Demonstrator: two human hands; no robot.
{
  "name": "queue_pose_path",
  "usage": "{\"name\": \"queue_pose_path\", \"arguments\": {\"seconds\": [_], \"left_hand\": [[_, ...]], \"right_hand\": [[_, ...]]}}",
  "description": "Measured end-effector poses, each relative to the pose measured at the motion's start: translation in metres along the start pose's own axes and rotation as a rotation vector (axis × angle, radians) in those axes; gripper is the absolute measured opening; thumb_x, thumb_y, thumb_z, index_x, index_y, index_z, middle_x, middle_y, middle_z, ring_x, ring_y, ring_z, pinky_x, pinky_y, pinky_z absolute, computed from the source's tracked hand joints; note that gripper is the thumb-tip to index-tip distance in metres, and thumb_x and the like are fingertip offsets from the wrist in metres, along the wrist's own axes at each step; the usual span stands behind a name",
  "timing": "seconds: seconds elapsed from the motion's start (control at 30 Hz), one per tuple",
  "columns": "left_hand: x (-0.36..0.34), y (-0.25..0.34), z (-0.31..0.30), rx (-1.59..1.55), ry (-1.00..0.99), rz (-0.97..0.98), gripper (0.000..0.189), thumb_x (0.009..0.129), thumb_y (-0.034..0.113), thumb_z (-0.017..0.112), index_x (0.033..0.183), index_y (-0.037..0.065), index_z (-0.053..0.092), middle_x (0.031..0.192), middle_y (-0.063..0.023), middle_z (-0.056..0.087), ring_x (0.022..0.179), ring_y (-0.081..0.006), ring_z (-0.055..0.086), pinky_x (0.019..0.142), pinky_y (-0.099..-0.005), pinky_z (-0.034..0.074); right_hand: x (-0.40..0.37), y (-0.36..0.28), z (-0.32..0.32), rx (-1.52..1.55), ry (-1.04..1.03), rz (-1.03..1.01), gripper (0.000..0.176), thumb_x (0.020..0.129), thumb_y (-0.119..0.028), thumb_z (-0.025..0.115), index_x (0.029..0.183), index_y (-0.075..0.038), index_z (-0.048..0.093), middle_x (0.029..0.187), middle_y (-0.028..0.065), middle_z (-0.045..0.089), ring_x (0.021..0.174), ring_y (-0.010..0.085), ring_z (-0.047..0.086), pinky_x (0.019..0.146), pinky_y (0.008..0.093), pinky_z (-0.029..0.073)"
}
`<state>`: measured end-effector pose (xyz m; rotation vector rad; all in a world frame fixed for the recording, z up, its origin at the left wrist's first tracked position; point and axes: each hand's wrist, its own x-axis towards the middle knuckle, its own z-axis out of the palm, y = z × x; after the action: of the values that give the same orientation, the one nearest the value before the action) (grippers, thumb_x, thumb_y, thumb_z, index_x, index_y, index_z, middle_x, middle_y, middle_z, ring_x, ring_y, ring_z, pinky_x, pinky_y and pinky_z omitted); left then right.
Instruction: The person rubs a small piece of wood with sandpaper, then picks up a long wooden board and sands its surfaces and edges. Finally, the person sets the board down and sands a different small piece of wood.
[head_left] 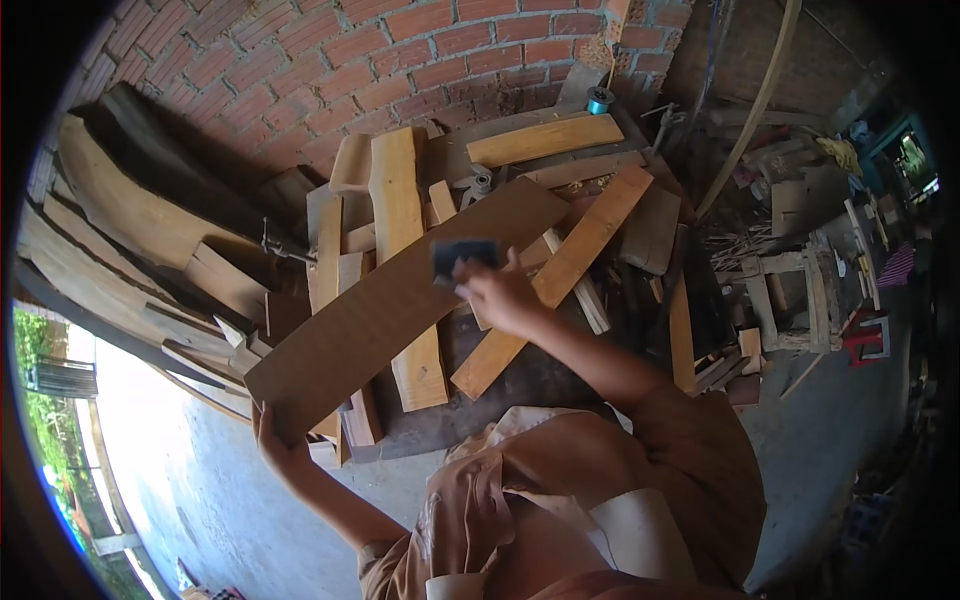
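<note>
A long brown board [370, 310] lies at a slant over other planks, its near end toward my lower left. My left hand [280, 440] is closed on that near end, fingers at the edge. Over the board's middle, my right hand [500, 298] holds a dark rectangular block [466, 256], blurred by motion and flat against the board in this view. Beneath the board run a pale yellow plank [397, 190] and an orange-brown plank [600, 235], both partly covered by it.
Another plank [545, 140] rests at the back of the dark worktable [400, 435], near a blue spool [599, 100]. Large curved timbers [150, 200] are stacked on the left. A brick wall [350, 60] stands behind; a wooden frame [790, 290] and scraps lie right.
</note>
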<state>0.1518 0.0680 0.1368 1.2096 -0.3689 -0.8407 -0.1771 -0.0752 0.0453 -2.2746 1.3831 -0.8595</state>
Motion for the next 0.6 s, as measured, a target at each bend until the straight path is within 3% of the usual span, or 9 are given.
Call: {"name": "queue_pose_path", "arguments": {"seconds": [0.07, 0.13, 0.23, 0.3, 0.4, 0.43, 0.47, 0.53, 0.6], "left_hand": [[-0.001, 0.006, 0.008, 0.046, -0.011, 0.037, 0.048, 0.079, 0.008, 0.048, 0.125, -0.001, 0.037, 0.118, -0.0171, 0.046, 0.108, -0.0280, 0.045, 0.090, -0.0396, 0.039], [0.003, 0.006, 0.005, 0.044, -0.040, 0.048, 0.049, 0.079, 0.009, 0.049, 0.125, 0.000, 0.037, 0.118, -0.0171, 0.046, 0.108, -0.0277, 0.045, 0.090, -0.0393, 0.039], [0.006, 0.007, 0.002, 0.026, -0.051, 0.050, 0.049, 0.080, 0.009, 0.049, 0.126, 0.000, 0.037, 0.118, -0.0170, 0.046, 0.109, -0.0271, 0.045, 0.091, -0.0388, 0.038], [0.008, 0.010, 0.008, 0.020, -0.047, 0.049, 0.049, 0.080, 0.009, 0.049, 0.126, 0.000, 0.037, 0.118, -0.0169, 0.046, 0.109, -0.0269, 0.045, 0.091, -0.0386, 0.038], [0.008, 0.015, 0.015, 0.072, -0.026, 0.055, 0.049, 0.080, 0.010, 0.050, 0.126, 0.001, 0.037, 0.118, -0.0166, 0.047, 0.109, -0.0268, 0.045, 0.090, -0.0383, 0.039], [0.008, 0.016, 0.017, 0.088, -0.009, 0.064, 0.050, 0.079, 0.011, 0.050, 0.126, 0.001, 0.037, 0.117, -0.0163, 0.047, 0.108, -0.0267, 0.045, 0.089, -0.0379, 0.039], [0.007, 0.017, 0.018, 0.107, 0.007, 0.073, 0.050, 0.079, 0.013, 0.051, 0.126, 0.001, 0.038, 0.116, -0.0160, 0.047, 0.107, -0.0266, 0.046, 0.089, -0.0376, 0.039], [0.001, 0.019, 0.027, 0.104, 0.033, 0.072, 0.049, 0.079, 0.015, 0.051, 0.125, 0.001, 0.039, 0.115, -0.0156, 0.048, 0.106, -0.0263, 0.047, 0.088, -0.0372, 0.040], [-0.002, 0.018, 0.024, 0.099, 0.061, 0.065, 0.049, 0.078, 0.017, 0.051, 0.124, 0.002, 0.041, 0.114, -0.0152, 0.048, 0.104, -0.0261, 0.047, 0.087, -0.0368, 0.040]], "right_hand": [[-0.008, 0.005, 0.000, 0.072, -0.016, -0.075, 0.018, 0.081, -0.025, 0.054, 0.090, -0.012, 0.062, 0.104, 0.0017, 0.059, 0.101, 0.0217, 0.052, 0.097, 0.0561, 0.016], [0.000, 0.071, 0.014, 0.185, 0.003, 0.224, 0.020, 0.084, -0.025, 0.050, 0.091, -0.012, 0.062, 0.101, 0.0037, 0.060, 0.098, 0.0230, 0.054, 0.097, 0.0554, 0.016], [0.024, 0.132, -0.020, -0.142, -0.092, 0.461, 0.022, 0.085, -0.026, 0.046, 0.088, -0.011, 0.062, 0.095, 0.0067, 0.061, 0.093, 0.0244, 0.056, 0.097, 0.0547, 0.016], [0.038, 0.123, -0.035, -0.361, -0.144, 0.456, 0.021, 0.086, -0.019, 0.045, 0.083, -0.003, 0.060, 0.079, 0.0126, 0.062, 0.074, 0.0276, 0.060, 0.097, 0.0540, 0.018], [0.020, 0.058, -0.011, -0.210, -0.040, 0.179, 0.024, 0.085, -0.025, 0.046, 0.092, -0.007, 0.059, 0.094, 0.0092, 0.059, 0.091, 0.0252, 0.055, 0.100, 0.0551, 0.011], [0.008, 0.043, 0.006, 0.081, 0.009, 0.169, 0.024, 0.084, -0.026, 0.049, 0.098, -0.010, 0.058, 0.098, 0.0082, 0.059, 0.095, 0.0249, 0.054, 0.100, 0.0565, 0.010], [-0.001, 0.014, -0.005, -0.143, 0.048, -0.001, 0.026, 0.083, -0.030, 0.050, 0.100, -0.012, 0.058, 0.100, 0.0075, 0.059, 0.096, 0.0223, 0.055, 0.101, 0.0519, 0.015], [-0.009, 0.019, -0.005, -0.026, 0.030, -0.024, 0.028, 0.084, -0.032, 0.049, 0.100, -0.012, 0.059, 0.096, 0.0089, 0.061, 0.095, 0.0205, 0.056, 0.100, 0.0501, 0.020], [0.004, 0.090, 0.011, 0.071, -0.049, 0.430, 0.027, 0.086, -0.031, 0.044, 0.096, -0.012, 0.060, 0.087, 0.0097, 0.062, 0.090, 0.0203, 0.058, 0.099, 0.0505, 0.021]]}}
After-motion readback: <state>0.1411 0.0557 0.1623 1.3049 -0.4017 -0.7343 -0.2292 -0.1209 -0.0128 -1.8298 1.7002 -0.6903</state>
